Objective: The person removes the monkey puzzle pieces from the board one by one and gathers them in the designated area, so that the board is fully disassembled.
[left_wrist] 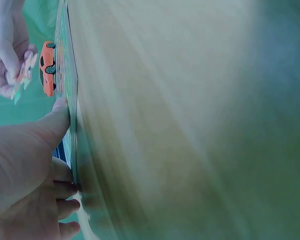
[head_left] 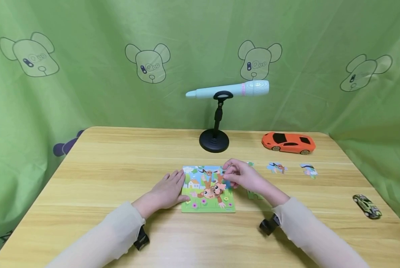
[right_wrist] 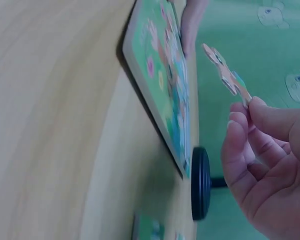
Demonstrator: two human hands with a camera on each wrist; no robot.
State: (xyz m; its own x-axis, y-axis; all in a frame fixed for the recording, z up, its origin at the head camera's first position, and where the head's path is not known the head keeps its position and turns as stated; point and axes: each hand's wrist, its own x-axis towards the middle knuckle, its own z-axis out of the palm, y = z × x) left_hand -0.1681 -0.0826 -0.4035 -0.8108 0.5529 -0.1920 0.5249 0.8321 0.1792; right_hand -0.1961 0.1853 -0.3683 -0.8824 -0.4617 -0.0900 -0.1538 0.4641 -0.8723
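Where the puzzle board lies: the puzzle board (head_left: 200,209) is flat on the wooden worktop (head_left: 102,175), straight ahead of the person; take its centre as the middle of the clock face. It shows a bright cartoon scene.
Left hand: the left hand (head_left: 168,190) is at 9 o'clock, fingers relaxed and extended along the board's edge, thumb reaching over at 8 o'clock, grasping nothing.
Right hand: the right hand (head_left: 241,175) is raised at 2 o'clock, thumb and fingers pinching a puzzle piece.
Held puzzle piece: the held puzzle piece (right_wrist: 225,72) hangs tilted in the air, gripped at one end, apart from the board.
Loose pieces: one loose piece (head_left: 276,167) and a farther piece (head_left: 308,170) lie between 2 and 3 o'clock; more are partly hidden by the right arm.
Placing it well: the end grip seems to leave most outline free for matching. Levelling the piece, matching its picture to its neighbours, then pressing straight down should seat it; forcing it at a slant could lift others. Light left-hand pressure should stop the board sliding. Which gap suits it cannot be told.
Around: a blue microphone (head_left: 227,90) on a stand at 12 o'clock; an orange car (head_left: 288,143) at 2; a small patterned car (head_left: 367,206) just past 3.
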